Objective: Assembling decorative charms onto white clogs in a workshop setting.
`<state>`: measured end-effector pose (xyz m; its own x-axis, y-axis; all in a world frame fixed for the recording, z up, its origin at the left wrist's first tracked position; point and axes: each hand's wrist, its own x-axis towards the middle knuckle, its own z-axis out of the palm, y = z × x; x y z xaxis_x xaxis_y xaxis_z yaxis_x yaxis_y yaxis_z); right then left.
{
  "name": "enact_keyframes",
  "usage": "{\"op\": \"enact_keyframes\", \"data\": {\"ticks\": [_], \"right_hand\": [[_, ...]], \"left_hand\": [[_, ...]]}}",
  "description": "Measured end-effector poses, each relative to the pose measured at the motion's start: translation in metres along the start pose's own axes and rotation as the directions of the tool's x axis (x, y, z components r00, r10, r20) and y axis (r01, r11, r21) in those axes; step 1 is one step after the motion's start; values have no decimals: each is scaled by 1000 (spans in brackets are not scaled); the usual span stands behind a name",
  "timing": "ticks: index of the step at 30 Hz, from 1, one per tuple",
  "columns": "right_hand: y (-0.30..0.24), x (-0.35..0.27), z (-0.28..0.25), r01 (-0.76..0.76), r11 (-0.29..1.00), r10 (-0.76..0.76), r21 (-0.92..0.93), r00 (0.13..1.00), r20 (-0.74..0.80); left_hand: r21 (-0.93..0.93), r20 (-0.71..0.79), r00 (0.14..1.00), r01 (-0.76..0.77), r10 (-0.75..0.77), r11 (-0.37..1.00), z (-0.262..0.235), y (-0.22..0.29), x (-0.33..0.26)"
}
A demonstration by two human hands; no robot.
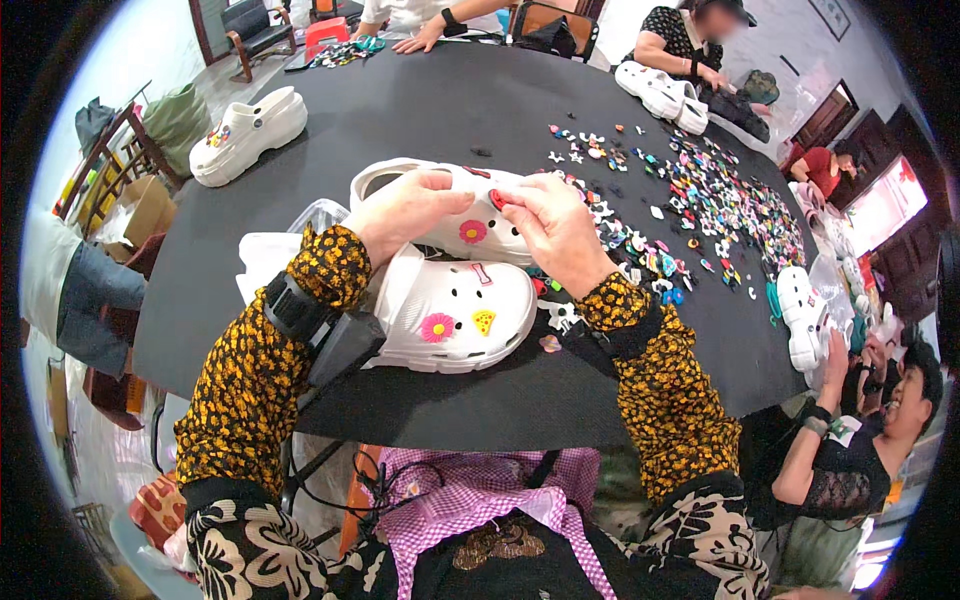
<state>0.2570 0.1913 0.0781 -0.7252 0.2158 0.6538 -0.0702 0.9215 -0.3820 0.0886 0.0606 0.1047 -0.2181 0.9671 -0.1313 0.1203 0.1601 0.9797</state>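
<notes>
Where the hands (pixel 405 215) (pixel 560 228) face each other, a white clog (pixel 483 208) lies between.

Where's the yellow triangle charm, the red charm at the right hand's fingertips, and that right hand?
Yellow triangle charm (pixel 484 321): head view, middle of its face.
Red charm (pixel 497 199): head view, its visible surface.
Right hand (pixel 560 230): head view, back of the hand.

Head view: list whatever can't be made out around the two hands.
All in the head view:
- Red charm: full shape, small and partly covered by the right hand.
- Farther white clog: part of its near side, behind the left hand.
- Nearer white clog: part toward its heel, behind the left sleeve.
- Clear plastic item: contents, mostly blocked by sleeve and clogs.
- Scattered charms: many designs, too small.
</notes>
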Motion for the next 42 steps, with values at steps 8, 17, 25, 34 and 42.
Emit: {"op": "enact_keyframes", "data": {"ticks": [8, 17, 25, 34, 42], "right_hand": [[-1, 4, 7, -98, 990, 103, 104, 994, -48], [-3, -3, 12, 44, 984, -62, -170, 993, -105], [-10, -18, 6, 123, 950, -100, -287, 991, 94], [0, -17, 7, 203, 943, -152, -265, 968, 200], [10, -15, -1, 159, 979, -142, -129, 981, 136]], "left_hand": [[-30, -26, 999, 32, -33, 999, -3, -9, 5], [0, -52, 998, 44, -44, 999, -3, -10, 8], [125, -90, 992, 96, -85, 987, -2, -9, 6], [55, -6, 998, 67, -67, 996, -6, -17, 11], [-144, -63, 993, 94, -104, 985, 3, -6, 4]]}}
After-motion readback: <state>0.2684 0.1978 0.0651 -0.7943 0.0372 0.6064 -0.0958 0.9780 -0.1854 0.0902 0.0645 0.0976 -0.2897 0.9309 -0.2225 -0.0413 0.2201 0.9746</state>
